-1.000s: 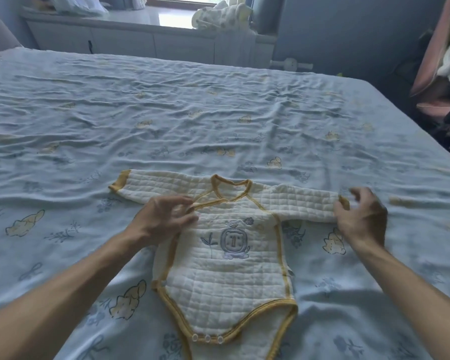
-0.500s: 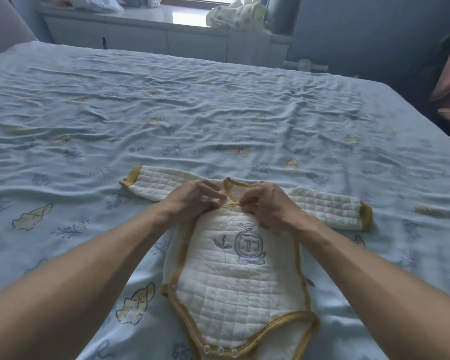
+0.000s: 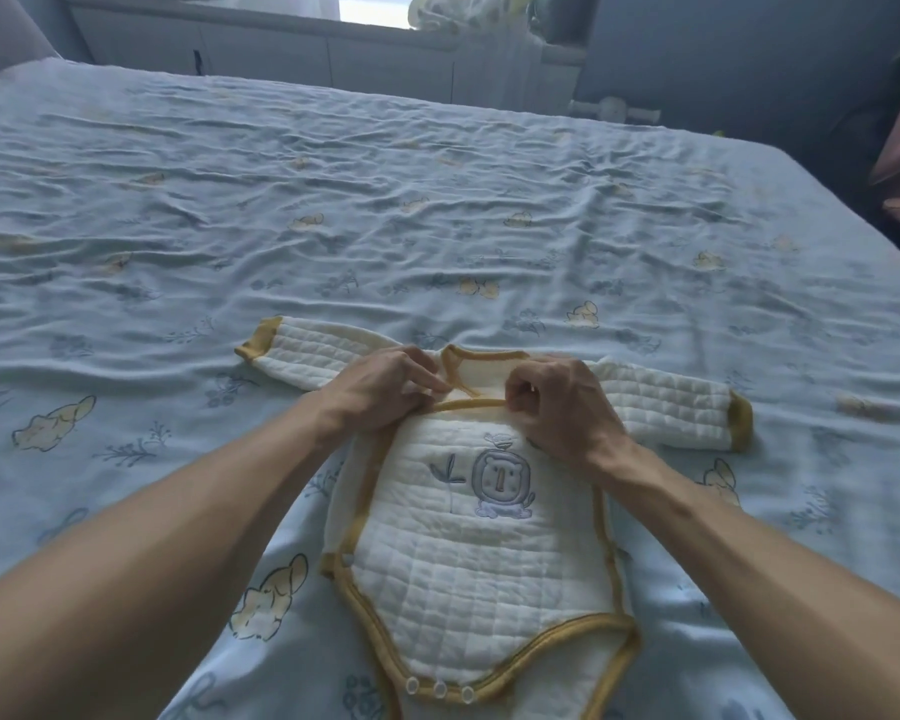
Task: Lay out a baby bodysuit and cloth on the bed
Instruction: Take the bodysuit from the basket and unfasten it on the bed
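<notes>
The quilted cream baby bodysuit with mustard-yellow trim point(image 3: 468, 569) lies flat on the wrinkled pale-blue printed bed sheet point(image 3: 333, 210). Its long axis runs away from the person, collar far, crotch snaps point(image 3: 440, 689) near, sleeves spread sideways. The right hand point(image 3: 557, 407) is curled, pinching the collar trim. The left hand point(image 3: 380, 389) rests on the collar's left side, thumb hidden, so its grip cannot be told.

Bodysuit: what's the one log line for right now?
bodysuit spread on bed | left hand pinches collar | right hand pinches collar
</notes>
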{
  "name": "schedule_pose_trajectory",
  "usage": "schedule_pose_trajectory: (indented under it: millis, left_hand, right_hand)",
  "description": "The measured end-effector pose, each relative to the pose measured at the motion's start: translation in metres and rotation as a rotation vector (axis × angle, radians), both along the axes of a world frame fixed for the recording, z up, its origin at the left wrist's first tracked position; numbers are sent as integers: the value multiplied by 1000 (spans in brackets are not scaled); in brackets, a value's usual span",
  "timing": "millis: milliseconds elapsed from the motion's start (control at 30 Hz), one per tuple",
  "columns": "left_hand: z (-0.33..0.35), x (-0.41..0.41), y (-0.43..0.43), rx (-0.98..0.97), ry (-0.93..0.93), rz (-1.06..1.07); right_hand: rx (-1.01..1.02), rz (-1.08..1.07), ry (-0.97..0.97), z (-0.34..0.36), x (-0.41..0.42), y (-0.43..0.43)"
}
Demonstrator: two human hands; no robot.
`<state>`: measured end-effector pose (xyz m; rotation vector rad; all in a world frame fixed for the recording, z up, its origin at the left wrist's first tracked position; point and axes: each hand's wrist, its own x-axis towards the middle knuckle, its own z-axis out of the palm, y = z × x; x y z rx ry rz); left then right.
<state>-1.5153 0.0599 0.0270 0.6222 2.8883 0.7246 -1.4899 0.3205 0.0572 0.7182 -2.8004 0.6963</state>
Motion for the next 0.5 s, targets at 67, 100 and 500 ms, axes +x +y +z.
schedule_pose_trajectory:
  millis: [67, 100, 500]
  left_hand:
    - [0, -1, -1, 4, -10, 1]
    - [2, -1, 0, 7, -18, 0]
    - [14, 80, -25, 374, -19, 100]
  right_hand:
    - [-5, 14, -1, 0, 12, 10]
    - [1, 17, -5, 1, 18, 11]
    - [82, 79, -242, 18, 13, -90]
